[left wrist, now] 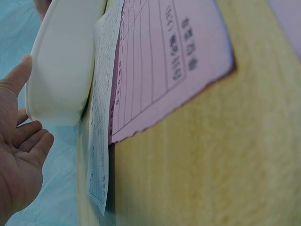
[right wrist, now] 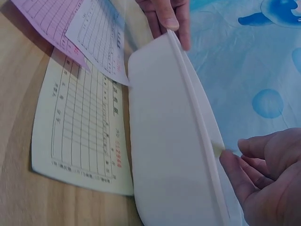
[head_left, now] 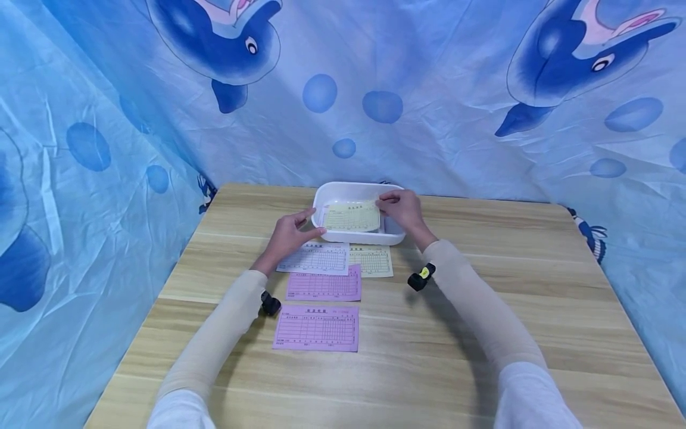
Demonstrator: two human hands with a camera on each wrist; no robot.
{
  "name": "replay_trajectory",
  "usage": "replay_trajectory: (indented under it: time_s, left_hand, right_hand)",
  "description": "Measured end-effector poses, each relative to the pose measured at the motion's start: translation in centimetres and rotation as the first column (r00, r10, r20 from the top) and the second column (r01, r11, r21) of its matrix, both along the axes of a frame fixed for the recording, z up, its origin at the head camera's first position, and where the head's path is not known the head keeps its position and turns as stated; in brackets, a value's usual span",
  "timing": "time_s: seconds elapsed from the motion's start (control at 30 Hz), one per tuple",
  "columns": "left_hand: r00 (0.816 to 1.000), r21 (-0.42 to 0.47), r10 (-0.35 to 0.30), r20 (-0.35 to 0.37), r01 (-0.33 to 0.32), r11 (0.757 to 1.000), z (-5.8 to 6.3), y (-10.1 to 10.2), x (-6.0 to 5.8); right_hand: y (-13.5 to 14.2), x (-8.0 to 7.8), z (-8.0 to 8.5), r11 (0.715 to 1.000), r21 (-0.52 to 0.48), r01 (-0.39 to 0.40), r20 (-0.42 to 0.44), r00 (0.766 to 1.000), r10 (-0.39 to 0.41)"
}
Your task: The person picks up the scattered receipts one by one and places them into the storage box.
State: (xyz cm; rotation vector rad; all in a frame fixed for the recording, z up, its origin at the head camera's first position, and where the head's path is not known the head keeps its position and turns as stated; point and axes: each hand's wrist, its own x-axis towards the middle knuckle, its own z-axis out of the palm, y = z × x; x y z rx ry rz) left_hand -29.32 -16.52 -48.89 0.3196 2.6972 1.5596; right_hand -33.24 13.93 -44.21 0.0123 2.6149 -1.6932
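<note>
Yellow form [head_left: 351, 218] sat inside white tray [head_left: 370, 239], nearest its nine-o'clock wall, title toward twelve, long axis nine-to-three; right hand [head_left: 406, 208] pinched it, left hand [head_left: 288, 236] gripped the tray.

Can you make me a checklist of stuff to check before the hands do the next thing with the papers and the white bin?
1. Right hand pinching the yellow slip inside the bin: ok.
2. Left hand holding the left end of the white bin: ok.
3. Bin open side up: ok.
4. Slips outside the bin all apart: not ok; the white slip overlaps the outside yellow slip and the upper pink slip.
5. Nearest pink slip uncovered: ok.
6. What lies under the pinched slip: cannot tell.
</note>
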Motion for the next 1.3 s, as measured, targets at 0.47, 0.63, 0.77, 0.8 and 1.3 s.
replay_trajectory:
  time_s: [0.47,0.63,0.77,0.8,1.3]
  left_hand:
    - [1.000,0.001,-0.005,0.002,0.005,1.000,0.1,0.1,0.3]
    - [1.000,0.001,-0.003,-0.003,0.003,1.000,0.3,0.0,0.1]
    - [1.000,0.001,-0.003,0.000,0.003,1.000,0.4,0.0,0.1]
    - [1.000,0.003,-0.003,0.003,0.003,1.000,0.4,0.0,0.1]
    - [1.000,0.016,-0.004,0.008,0.004,1.000,0.3,0.0,0.1]
  right_hand:
    - [2.7,2.6,2.9,0.995,-0.049,-0.092,-0.092,0.992,0.087]
    - [2.8,4.9,3.7,0.990,0.008,-0.141,-0.149,0.979,0.141]
    - [2.6,7.1,3.7,0.983,0.046,-0.176,-0.167,0.969,0.182]
    - [2.5,7.6,3.6,0.982,0.049,-0.182,-0.161,0.969,0.187]
    - [1.7,13.6,-0.5,0.953,0.020,-0.302,-0.080,0.950,0.302]
